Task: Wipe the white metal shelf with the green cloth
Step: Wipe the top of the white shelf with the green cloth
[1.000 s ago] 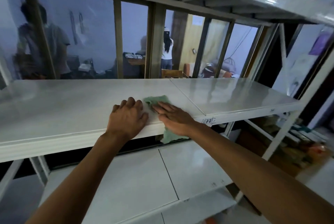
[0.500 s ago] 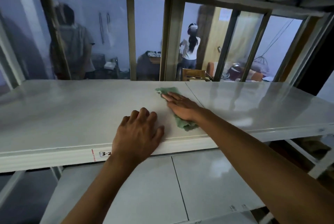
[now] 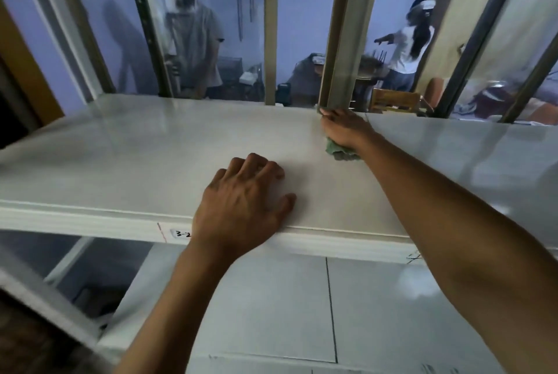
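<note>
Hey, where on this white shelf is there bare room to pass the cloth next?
The widest bare patch of the white shelf lies left of the left hand, from front lip to back edge. Another bare stretch runs right of the right forearm. It is tight at the back upright post, where the right hand presses the green cloth.

White metal shelf (image 3: 151,156): painted, smooth, semi-glossy, with soft reflections across the top. Green cloth (image 3: 338,152): soft, matt, crumpled fabric. Lower shelf panel (image 3: 271,307): equally smooth, faintly shiny. Upright post (image 3: 347,41) at the back: dull, brushed-looking metal. Paper label (image 3: 181,234) on the front lip: matt, hand-marked.
</note>
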